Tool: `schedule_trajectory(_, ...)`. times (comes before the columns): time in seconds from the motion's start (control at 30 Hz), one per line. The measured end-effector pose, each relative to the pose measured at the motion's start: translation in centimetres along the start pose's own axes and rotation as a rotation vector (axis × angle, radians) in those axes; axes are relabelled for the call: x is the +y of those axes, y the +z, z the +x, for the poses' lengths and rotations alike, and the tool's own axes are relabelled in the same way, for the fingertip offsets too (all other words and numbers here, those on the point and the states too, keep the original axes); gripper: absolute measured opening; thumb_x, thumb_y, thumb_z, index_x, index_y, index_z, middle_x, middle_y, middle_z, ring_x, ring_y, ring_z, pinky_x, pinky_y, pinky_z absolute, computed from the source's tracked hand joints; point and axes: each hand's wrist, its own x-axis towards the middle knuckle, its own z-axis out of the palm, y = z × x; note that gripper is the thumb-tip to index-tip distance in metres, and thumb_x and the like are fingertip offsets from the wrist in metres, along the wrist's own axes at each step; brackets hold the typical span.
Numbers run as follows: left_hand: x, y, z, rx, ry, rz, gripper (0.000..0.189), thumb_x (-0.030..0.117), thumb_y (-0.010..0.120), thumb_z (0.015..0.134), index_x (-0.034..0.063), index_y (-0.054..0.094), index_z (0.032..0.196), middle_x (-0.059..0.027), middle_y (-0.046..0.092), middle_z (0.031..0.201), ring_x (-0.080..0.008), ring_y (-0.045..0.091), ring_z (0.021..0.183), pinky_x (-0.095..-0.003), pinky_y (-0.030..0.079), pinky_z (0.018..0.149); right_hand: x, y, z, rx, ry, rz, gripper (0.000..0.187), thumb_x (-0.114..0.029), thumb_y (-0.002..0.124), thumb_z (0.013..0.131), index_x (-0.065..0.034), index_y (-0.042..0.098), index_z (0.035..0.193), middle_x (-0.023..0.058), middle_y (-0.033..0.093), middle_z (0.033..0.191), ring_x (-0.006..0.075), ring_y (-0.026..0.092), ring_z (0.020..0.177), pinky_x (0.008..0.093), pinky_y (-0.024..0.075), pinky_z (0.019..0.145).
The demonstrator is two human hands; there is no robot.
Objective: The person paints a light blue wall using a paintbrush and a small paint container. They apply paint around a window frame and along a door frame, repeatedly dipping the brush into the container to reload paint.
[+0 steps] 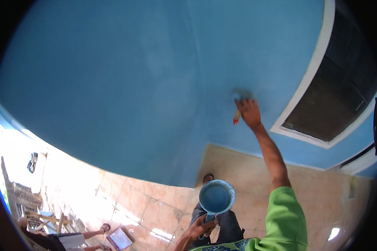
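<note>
My right hand (250, 111) grips a paintbrush whose wooden handle (237, 116) ends in a red tip. Its bristles are blurred and lie against the blue wall (163, 103), left of a window. Lower down, my left hand (203, 228) is closed around the handle of a blue plastic dipper (217, 196). Blue paint fills part of the dipper, and paint marks its rim. The dipper hangs in front of my legs, above the tiled floor.
To the right, a white-framed window (326, 94) with dark glass is set in the wall. A person (72, 241) in sandals sits at the lower left beside a framed flat panel (119, 239) on the tiled floor (157, 210). Wooden pieces (47, 219) stand behind that person.
</note>
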Motion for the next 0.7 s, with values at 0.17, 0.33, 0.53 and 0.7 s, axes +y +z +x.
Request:
schedule_trajectory(0.17, 2.0, 1.9, -2.8, 0.05, 0.03, 0.032, 0.023, 0.024, 0.069, 0.105, 0.0065, 0.055, 0.105, 0.0008, 0.054, 0.069, -0.0095, 0.051, 0.052, -0.0277, 0.039, 0.049, -8.6, -1.4, -10.6, -0.423, 0.433, 0.394, 0.043, -0.014, 0.072, 0.088, -0.0146, 0.071, 0.131, 0.0106, 0.071, 0.108, 0.0362, 0.067, 0.105, 0.0488, 0.0539, 0.09)
schedule_trajectory(0.33, 6.8, 3.9, -8.0, 0.066, 0.01, 0.124, 0.03, 0.025, 0.067, 0.105, 0.0043, 0.055, 0.123, 0.001, 0.054, 0.071, -0.0081, 0.052, 0.056, -0.0261, 0.042, 0.051, -8.3, -4.2, -20.4, -0.475, 1.227, 0.887, 0.036, -0.022, 0.074, 0.092, -0.0026, 0.075, 0.122, 0.0169, 0.078, 0.116, 0.0361, 0.073, 0.11, 0.0455, 0.0546, 0.097)
schedule_trajectory(0.53, 4.6, 2.9, -11.3, -0.015, 0.135, 0.028, 0.028, 0.025, 0.064, 0.105, 0.0064, 0.056, 0.124, 0.0018, 0.055, 0.076, -0.008, 0.05, 0.057, -0.0257, 0.041, 0.051, -6.7, -18.4, -20.2, -0.171, 2.063, 1.464, 0.036, -0.027, 0.074, 0.097, -0.0106, 0.066, 0.128, 0.0034, 0.067, 0.114, 0.0163, 0.066, 0.098, 0.0302, 0.0505, 0.07)
schedule_trajectory(0.7, 4.7, 1.1, -15.7, 0.001, 0.204, 0.037, 0.035, 0.029, 0.066, 0.105, 0.0049, 0.057, 0.129, 0.003, 0.054, 0.076, -0.0075, 0.049, 0.059, -0.0265, 0.04, 0.053, -9.1, -23.5, -20.1, 0.097, 2.1, 1.782, 0.036, -0.029, 0.071, 0.1, -0.0121, 0.061, 0.13, 0.0038, 0.065, 0.121, 0.0175, 0.065, 0.099, 0.0316, 0.0506, 0.07)
